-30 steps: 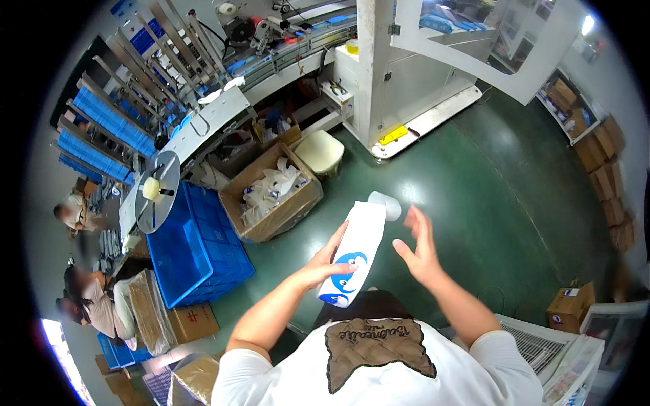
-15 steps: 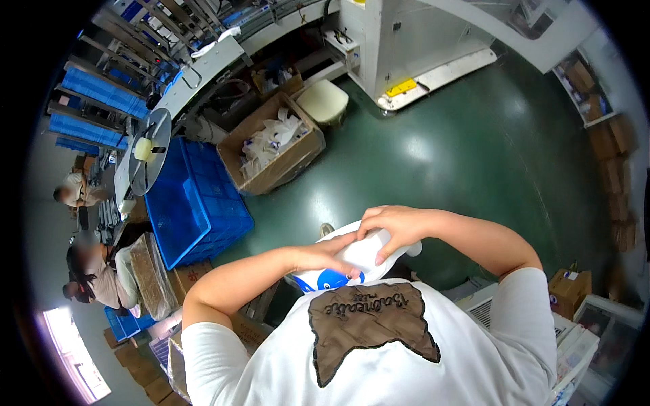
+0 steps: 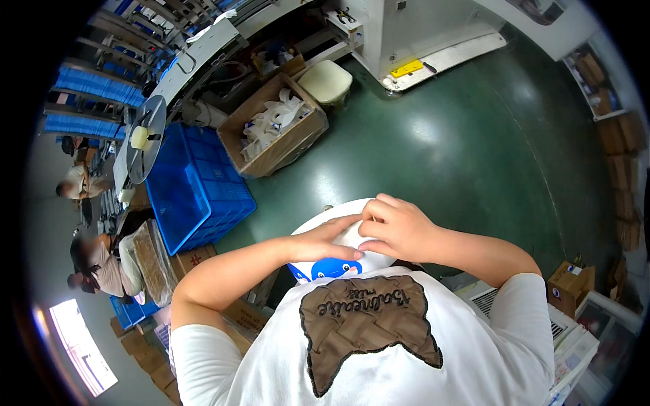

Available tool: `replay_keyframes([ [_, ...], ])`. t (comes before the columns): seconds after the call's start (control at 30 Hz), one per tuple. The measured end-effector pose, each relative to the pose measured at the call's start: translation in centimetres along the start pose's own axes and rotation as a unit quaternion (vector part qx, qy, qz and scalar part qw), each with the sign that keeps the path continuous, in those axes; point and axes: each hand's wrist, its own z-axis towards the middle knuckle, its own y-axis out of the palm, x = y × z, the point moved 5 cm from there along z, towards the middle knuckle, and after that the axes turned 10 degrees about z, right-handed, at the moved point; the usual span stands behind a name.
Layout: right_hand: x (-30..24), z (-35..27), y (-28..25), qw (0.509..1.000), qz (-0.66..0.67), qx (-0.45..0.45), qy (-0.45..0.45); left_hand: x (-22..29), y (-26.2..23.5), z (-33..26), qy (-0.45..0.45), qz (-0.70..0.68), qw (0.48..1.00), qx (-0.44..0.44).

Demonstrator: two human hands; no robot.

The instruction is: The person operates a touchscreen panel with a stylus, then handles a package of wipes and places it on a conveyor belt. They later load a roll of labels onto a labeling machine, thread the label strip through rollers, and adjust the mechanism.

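Close in front of my shirt is a white rounded item with a blue cartoon face on its near side; I cannot make out its exact kind. My left hand grips it from the left, thumb along the front above the blue face and fingers over the top. From the right, my right hand bends its fingers against the top of the same item, with thumb and forefinger close to the left hand's fingertips. Whether a small part is pinched between the fingers is hidden.
A blue plastic crate stands on the left, beside a cardboard box of white scraps and a cream bin. A machine with a clear disc is behind. Two people sit far left. A carton lies at right.
The white item has turned flatter, showing more of its far rim and the blue face. My right hand has drawn its fingers in and moved slightly; the view has shifted a little.
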Motion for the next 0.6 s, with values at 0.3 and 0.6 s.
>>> replay_keyframes([
  [0.3, 2.5, 3.5, 1.6, 0.994, 0.102, -0.023, 0.035, -4.3, -3.3, -1.2, 0.006, 0.036, 0.999, 0.035],
  [0.6, 8.0, 9.7, 2.4, 0.982, -0.082, 0.04, -0.167, -7.6, -14.6, -3.3, -0.001, 0.034, 0.999, 0.013],
])
